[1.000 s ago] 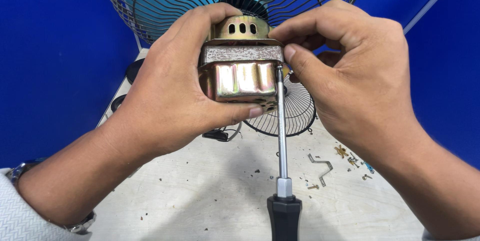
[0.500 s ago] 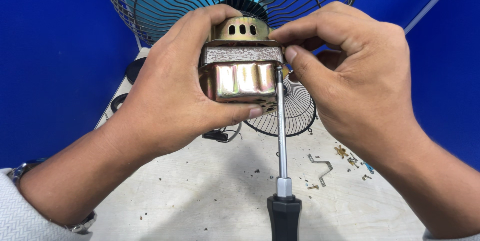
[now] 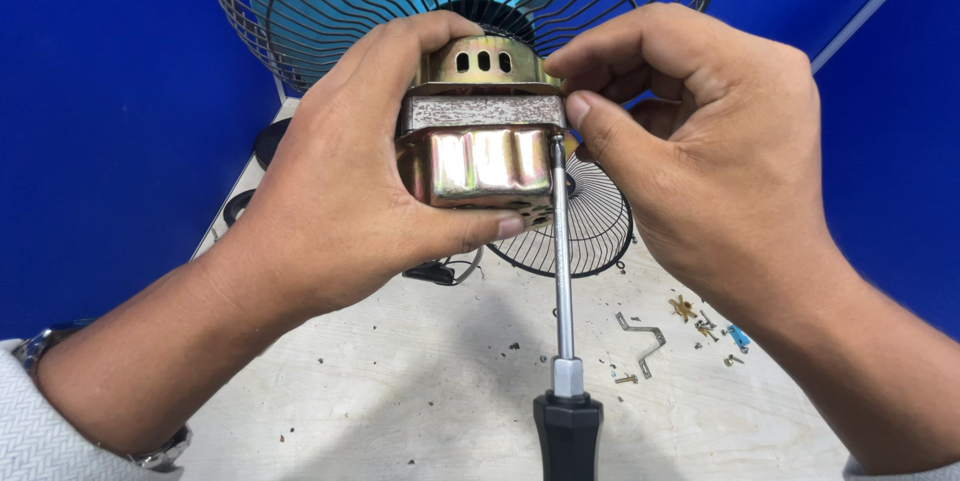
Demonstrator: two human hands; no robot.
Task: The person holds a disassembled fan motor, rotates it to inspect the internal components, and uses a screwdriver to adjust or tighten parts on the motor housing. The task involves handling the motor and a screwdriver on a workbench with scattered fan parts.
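My left hand (image 3: 335, 206) wraps around a brass-coloured fan motor (image 3: 478, 159) and holds it up in front of me, thumb under its lower edge. My right hand (image 3: 720, 171) pinches the motor's upper right corner with thumb and forefinger. A screwdriver (image 3: 563, 271) stands almost upright below the motor. Its tip meets the motor's right side just under my right thumb. Its black handle (image 3: 568, 436) sits at the bottom edge of the view, and neither hand holds it.
Behind the motor stands a fan with blue blades inside a wire cage (image 3: 330, 11). A loose wire grille (image 3: 595, 236) lies on the pale wooden table (image 3: 400, 391). Small screws (image 3: 700, 319), a bent metal bracket (image 3: 642, 333) and a black cable (image 3: 435, 271) lie nearby. Blue walls surround the table.
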